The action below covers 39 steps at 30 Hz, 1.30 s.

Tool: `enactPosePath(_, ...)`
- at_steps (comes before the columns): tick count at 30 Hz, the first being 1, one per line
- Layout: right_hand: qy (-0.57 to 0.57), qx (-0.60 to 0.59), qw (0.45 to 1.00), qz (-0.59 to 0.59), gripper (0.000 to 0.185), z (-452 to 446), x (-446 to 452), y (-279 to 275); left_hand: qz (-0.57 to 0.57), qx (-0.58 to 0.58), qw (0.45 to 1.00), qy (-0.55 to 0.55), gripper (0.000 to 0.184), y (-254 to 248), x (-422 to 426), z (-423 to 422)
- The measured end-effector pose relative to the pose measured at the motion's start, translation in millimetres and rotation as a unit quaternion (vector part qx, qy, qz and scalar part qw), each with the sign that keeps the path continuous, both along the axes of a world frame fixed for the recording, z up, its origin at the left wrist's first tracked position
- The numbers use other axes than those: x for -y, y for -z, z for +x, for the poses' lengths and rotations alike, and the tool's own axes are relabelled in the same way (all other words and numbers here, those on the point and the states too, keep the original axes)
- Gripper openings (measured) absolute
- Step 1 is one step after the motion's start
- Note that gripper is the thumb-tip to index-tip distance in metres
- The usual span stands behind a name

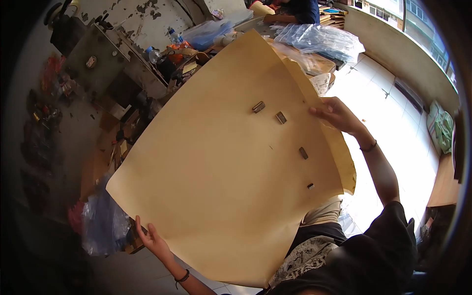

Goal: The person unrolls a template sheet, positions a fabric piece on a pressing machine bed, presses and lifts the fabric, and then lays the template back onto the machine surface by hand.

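A large, smooth tan sheet point(211, 162), perhaps leather or card, is held up in front of me and fills the middle of the view. Its right edge curls, and a second yellowish layer point(348, 162) shows behind it. Several small dark metal pieces lie on its right half, among them an upper one point(258, 107) and a lower one point(303, 153). My right hand point(337, 115) grips the right edge, thumb on the front face; its other fingers are partly hidden. At the lower left edge, my left hand point(153, 242) has its fingers apart, close against the sheet's border.
Behind the sheet, a cluttered workbench point(189, 69) carries bottles and tools. Clear plastic bags point(319, 39) lie on a table at the back, where another person point(300, 12) sits. A grey machine cabinet point(93, 61) stands left. A sack point(439, 127) leans by the right wall.
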State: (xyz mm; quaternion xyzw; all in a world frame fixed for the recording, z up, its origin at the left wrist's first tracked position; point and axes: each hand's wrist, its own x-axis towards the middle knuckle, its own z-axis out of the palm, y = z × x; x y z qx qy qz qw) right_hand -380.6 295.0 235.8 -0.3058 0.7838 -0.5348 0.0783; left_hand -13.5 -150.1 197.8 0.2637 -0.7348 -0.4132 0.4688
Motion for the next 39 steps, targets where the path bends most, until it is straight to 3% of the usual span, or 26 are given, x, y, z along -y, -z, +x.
enactPosePath(6, -0.067, 0.176, 0.974, -0.126, 0.037, 17, -3, -18, -0.039, 0.022, 0.997, -0.062, 0.044, 17, 21, 7)
enactPosePath(7, -0.061, 0.177, 0.978, -0.09, 0.037, 16, -5, -18, -0.056, 0.011, 0.997, -0.055, 0.044, 16, 26, 6)
enactPosePath(9, -0.046, 0.175, 0.983, -0.02, 0.036, 10, -10, -17, -0.079, -0.005, 0.997, -0.026, 0.044, 11, 33, 5)
enactPosePath(13, -0.067, 0.107, 0.987, -0.096, 0.038, 11, 5, -9, -0.039, 0.014, 0.999, 0.015, 0.043, 5, 42, 8)
enactPosePath(16, -0.027, 0.081, 0.996, 0.0, 0.037, 6, 12, -3, -0.09, 0.031, 0.995, -0.016, 0.04, 11, 46, 9)
enactPosePath(19, -0.035, 0.043, 0.998, -0.004, 0.049, 5, 20, 8, -0.197, 0.055, 0.974, -0.098, 0.038, 8, 38, 7)
enactPosePath(23, -0.041, 0.062, 0.997, -0.007, 0.044, 4, 29, 11, -0.155, 0.105, 0.981, -0.057, 0.037, 17, 51, 14)
enactPosePath(26, -0.01, -0.003, 0.998, 0.056, 0.044, -14, 34, 34, -0.044, 0.12, 0.991, 0.026, 0.038, 9, 43, 11)
enactPosePath(29, 0.028, 0.015, 0.997, 0.075, 0.041, -9, 39, 33, 0.001, 0.143, 0.99, 0.021, 0.043, -2, 33, 10)
enactPosePath(33, 0.036, -0.035, 0.989, 0.138, 0.034, 15, 48, 15, -0.03, 0.071, 0.997, 0.025, 0.059, 13, 36, 14)
enactPosePath(36, 0.039, 0.022, 0.997, 0.062, 0.03, 15, 37, 19, -0.062, 0.003, 0.998, -0.033, 0.076, 2, 3, 15)
enactPosePath(39, 0.063, -0.004, 0.997, 0.035, 0.029, 11, 22, 29, -0.096, 0.055, 0.994, -0.018, 0.046, 11, 19, 48)
